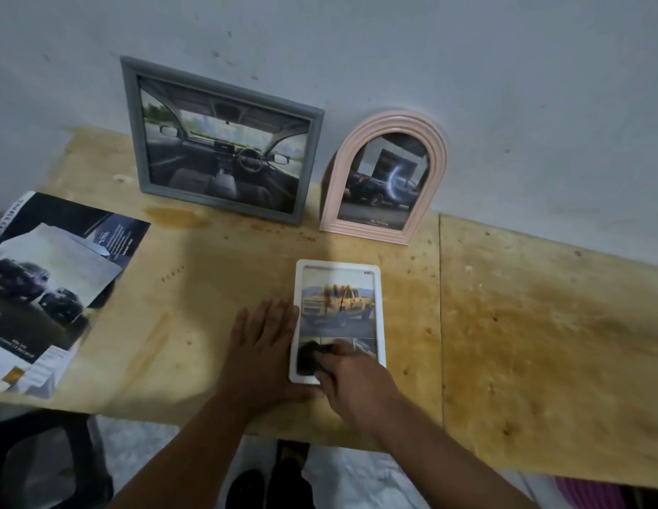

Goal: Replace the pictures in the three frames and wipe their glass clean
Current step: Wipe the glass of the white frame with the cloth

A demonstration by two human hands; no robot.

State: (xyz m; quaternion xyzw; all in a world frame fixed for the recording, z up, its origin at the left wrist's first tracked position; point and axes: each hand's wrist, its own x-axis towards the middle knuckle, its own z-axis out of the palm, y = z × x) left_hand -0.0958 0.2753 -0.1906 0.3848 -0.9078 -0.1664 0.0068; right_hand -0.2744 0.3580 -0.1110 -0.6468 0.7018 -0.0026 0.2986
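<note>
While the left hand (263, 347) lies flat, right hand (351, 380) pinches dark cloth (309, 356) on white frame (379, 310).

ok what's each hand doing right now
Left hand: open, flat on the table, against the white frame.
Right hand: shut on a dark cloth, on the glass.

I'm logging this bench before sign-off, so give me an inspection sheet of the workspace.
Surface: plywood table, stained and blotchy.
Job's things: white frame flat on the table; grey frame and pink arched frame propped against the wall, all holding car pictures.
Clutter: car brochures piled at the table's left end.
Grippers: left hand flat beside the white frame, touching its edge; right hand pressing a dark cloth on its glass.
Cables: nothing seen.
Surroundings: scuffed grey wall; dark chair below left.
</note>
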